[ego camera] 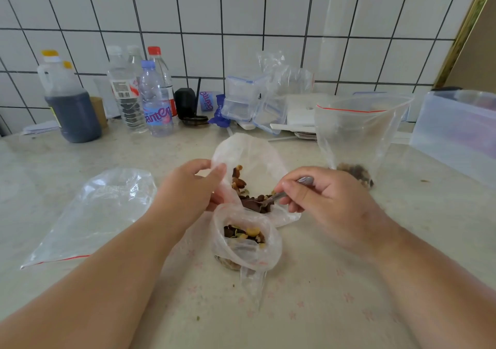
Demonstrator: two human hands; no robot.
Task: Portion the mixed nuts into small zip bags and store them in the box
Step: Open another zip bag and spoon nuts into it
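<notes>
A large thin plastic bag (255,155) of mixed nuts (252,201) lies open at the counter's middle. My left hand (188,187) pinches its left edge and holds the mouth apart. My right hand (322,201) grips a metal spoon (279,195) whose bowl is down among the nuts. Just in front stands a small zip bag (247,241), mouth open, with some nuts inside. An empty zip bag (91,214) lies flat to the left. A bigger zip bag (357,139) with a red seal stands upright at right, a few nuts at its bottom.
Along the tiled wall stand a dark sauce jug (69,101), several water bottles (155,101), a stack of clear lidded boxes (244,99) and loose bags. A translucent storage box (456,134) sits at the right edge.
</notes>
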